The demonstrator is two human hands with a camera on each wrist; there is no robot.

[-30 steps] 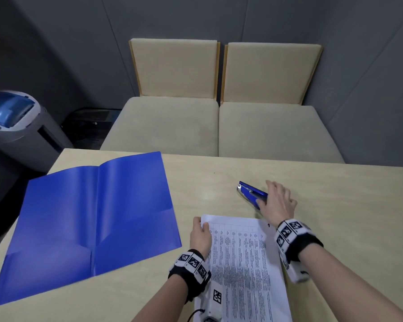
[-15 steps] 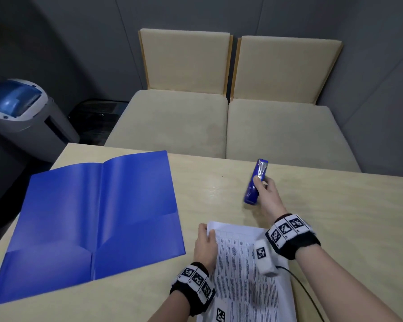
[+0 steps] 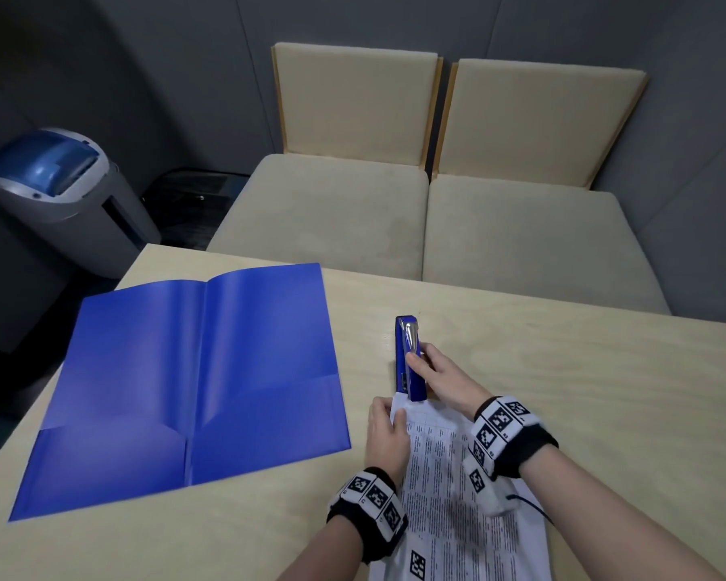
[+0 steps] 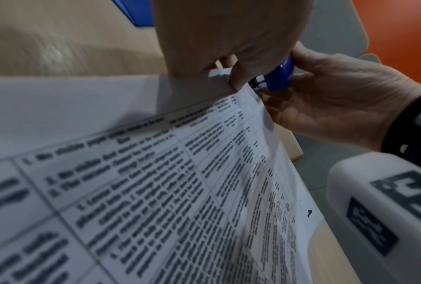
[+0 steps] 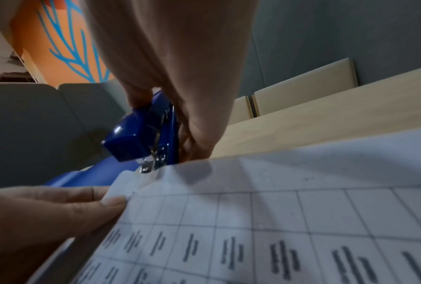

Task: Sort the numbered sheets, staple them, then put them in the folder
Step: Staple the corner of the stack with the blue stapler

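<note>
Stapler [image 3: 408, 359] now at sheets' [image 3: 457, 488] corner, in right hand's [image 3: 445, 381] grip; left hand [image 3: 388, 438] pinching sheets; mouth hidden.

I saw a pale wooden table [image 3: 562, 392] carrying an open blue folder [image 3: 193, 383]. Right of the folder, printed sheets [image 3: 457, 496] lay on it, near me.
</note>
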